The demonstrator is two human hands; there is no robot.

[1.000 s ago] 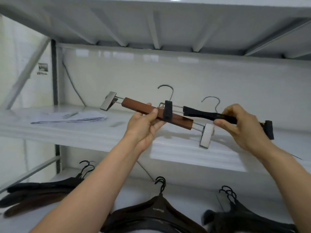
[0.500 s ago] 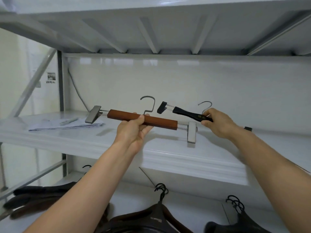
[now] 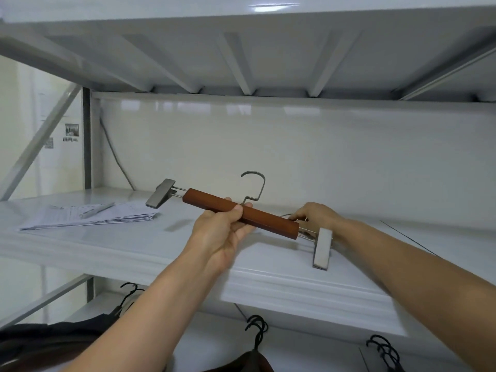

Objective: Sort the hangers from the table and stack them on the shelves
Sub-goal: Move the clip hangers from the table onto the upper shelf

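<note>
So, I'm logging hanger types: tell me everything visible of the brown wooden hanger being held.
The brown wooden hanger is a straight reddish-brown bar with a grey metal hook on top and a grey clip on a rod at each end. It slopes down rightward above the white shelf. The left hand grips its middle; the right hand sits behind its right end.

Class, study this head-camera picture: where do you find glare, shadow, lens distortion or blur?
Head view: a bright glare streak on the glossy white top shelf; pale reflections along the white back panel; the brown wooden clip hanger, gripped by the left hand, casts a faint grey shadow on the white middle shelf; the wide-angle lens bows the shelf edges.
</note>
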